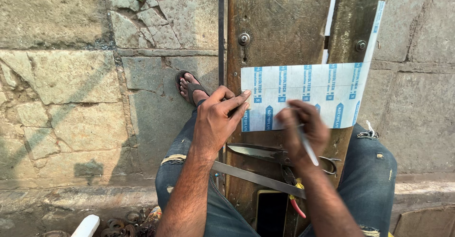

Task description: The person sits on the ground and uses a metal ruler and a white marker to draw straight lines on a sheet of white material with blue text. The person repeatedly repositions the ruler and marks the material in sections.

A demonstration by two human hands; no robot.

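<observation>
the forearms come up from the bottom edge over torn jeans (pixel 374 180), and a dark phone (pixel 271 211) lies nearest on the wooden surface (pixel 279 23). the left hand (pixel 217 120) is spread flat, fingers pressing the near left edge of the white sheet (pixel 303 92) with blue marks, which lies across the surface. the right hand (pixel 303 130) is closed round a pen (pixel 307 144), its tip at the sheet's lower edge. this looks like the marking step; the next stroke calls for the sheet held still and a steady line. scissors (pixel 265 154), a metal ruler (pixel 256 176) and red-handled pliers (pixel 293 196) crowd the space under the wrist. a sandalled foot (pixel 190 87) rests on the stone paving (pixel 61 80) to the left.
</observation>
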